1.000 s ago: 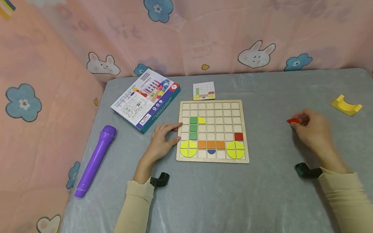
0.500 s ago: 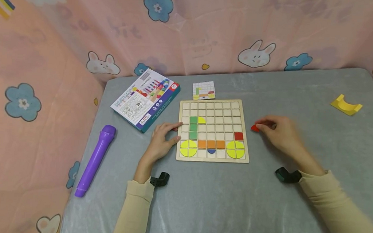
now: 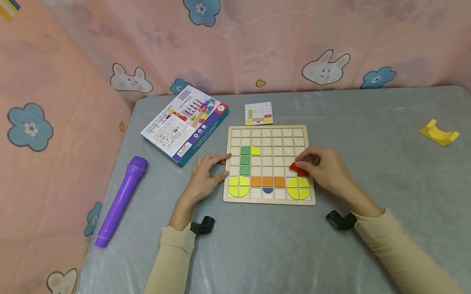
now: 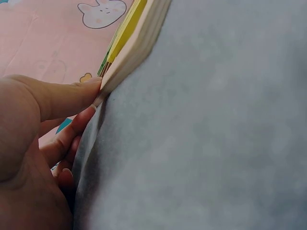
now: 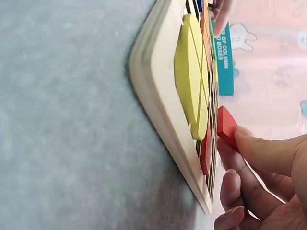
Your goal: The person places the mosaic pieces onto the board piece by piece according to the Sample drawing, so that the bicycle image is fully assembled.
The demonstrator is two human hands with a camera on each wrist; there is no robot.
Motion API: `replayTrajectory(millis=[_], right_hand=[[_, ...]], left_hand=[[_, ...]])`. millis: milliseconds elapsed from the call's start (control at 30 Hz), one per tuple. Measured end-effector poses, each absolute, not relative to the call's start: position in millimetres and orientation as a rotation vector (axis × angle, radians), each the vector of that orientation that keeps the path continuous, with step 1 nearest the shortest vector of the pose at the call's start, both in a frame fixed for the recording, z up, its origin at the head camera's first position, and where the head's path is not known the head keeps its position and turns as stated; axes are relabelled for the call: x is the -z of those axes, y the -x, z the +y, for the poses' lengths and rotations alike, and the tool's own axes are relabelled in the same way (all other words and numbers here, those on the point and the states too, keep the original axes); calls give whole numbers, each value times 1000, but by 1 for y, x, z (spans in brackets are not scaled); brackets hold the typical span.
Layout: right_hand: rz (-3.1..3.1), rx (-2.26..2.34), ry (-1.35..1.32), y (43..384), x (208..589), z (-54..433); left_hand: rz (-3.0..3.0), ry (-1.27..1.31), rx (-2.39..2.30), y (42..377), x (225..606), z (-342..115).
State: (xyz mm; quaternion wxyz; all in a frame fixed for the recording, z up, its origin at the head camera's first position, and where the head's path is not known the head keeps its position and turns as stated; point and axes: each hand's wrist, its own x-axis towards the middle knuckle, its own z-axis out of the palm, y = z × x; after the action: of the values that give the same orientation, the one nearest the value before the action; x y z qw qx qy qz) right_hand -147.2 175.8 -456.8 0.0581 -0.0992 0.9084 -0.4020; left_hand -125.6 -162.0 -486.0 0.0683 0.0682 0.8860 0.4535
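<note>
A wooden grid board (image 3: 272,203) lies on the table with yellow, green, orange, blue and red tiles in it. My right hand (image 3: 333,173) pinches a red tile (image 5: 228,125) with a curved side between thumb and fingers. That tile is just above the right side of the board, over part of a red square tile (image 5: 206,152) lying in the grid. Yellow quarter-round tiles (image 3: 298,189) form a circle at the lower right corner. My left hand (image 3: 203,179) touches the board's left edge with thumb and index finger, both fairly straight.
A small pattern card (image 3: 259,114) lies behind the board. To the left are a printed box (image 3: 184,125) and a purple microphone-shaped tube (image 3: 121,202). A yellow curved block (image 3: 439,133) stands far right on the grey cloth. A pink curtain (image 3: 244,37) hangs behind.
My right hand has moved left from the open table on the right to above the board, carrying the red tile. The left hand stays at the board's left edge.
</note>
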Motion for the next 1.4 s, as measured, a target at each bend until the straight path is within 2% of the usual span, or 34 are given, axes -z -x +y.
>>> replayTrajectory(millis=[733, 1400], right_hand=[[2698, 1171, 479, 150, 467, 170], [2701, 1172, 366, 151, 468, 173]], left_hand=[[2654, -194, -1374, 125, 486, -161], [2655, -199, -1372, 125, 486, -159]])
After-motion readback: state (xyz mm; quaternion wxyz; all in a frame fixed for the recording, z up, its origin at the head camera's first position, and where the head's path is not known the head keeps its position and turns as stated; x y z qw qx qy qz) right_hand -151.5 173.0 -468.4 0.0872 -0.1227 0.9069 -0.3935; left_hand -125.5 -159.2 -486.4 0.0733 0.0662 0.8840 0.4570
